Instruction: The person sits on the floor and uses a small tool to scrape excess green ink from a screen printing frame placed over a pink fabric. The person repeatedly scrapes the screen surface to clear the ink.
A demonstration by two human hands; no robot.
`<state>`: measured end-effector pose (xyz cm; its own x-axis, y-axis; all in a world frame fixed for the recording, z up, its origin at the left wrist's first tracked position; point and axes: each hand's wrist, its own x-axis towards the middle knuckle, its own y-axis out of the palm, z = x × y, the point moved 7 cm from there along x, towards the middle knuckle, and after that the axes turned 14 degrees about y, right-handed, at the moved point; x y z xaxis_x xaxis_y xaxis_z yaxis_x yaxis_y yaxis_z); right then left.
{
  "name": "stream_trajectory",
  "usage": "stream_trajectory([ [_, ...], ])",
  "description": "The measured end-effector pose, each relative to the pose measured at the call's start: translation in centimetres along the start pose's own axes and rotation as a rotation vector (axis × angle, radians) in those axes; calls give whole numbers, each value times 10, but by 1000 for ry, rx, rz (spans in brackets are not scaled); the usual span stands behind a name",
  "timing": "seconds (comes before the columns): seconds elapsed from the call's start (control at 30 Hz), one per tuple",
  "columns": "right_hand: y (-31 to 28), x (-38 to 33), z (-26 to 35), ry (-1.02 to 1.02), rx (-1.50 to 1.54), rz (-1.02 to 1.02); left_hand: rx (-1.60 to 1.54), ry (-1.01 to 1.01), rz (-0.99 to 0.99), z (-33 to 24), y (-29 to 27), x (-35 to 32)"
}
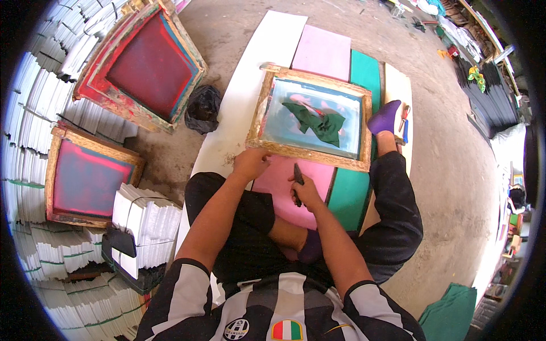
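The wood-framed screen (308, 156) lies flat across the coloured sheets, in front of the seated person; a crumpled dark green cloth (327, 126) rests on its mesh (273, 122). The main hazard is probably the dark narrow tool (298, 181) (apparently a cutter, though its edge is not legible): a slip toward the frame could puncture the mesh or score the pink sheet (274, 181). The purple-socked foot (385, 116) sits against the frame's right side; a shift of that leg could skew the frame.

Pose: the right hand (306, 192) is closed around the tool, its tip directed away from the body, forearm angled inward. The left hand (251, 165) is at the near-left corner, fingers curled; whether it pinches the rail cannot be determined.
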<state>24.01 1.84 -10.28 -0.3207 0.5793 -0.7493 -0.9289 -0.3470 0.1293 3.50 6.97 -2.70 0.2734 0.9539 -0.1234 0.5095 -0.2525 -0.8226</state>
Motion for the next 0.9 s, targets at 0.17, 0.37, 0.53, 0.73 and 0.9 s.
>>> stream_trajectory([
  [0.17,24,-9,8,-26,-117,40,130,393,-46,-30,24,0],
  [0.37,31,-18,18,2,-212,73,263,392,37,-31,28,0],
  [0.53,30,-19,16,99,-209,116,330,366,107,-32,27,0],
  [0.73,30,-20,16,211,-212,182,330,258,150,-25,32,-3],
  [0.9,21,0,-3,280,-292,178,353,254,162,-26,33,-4],
])
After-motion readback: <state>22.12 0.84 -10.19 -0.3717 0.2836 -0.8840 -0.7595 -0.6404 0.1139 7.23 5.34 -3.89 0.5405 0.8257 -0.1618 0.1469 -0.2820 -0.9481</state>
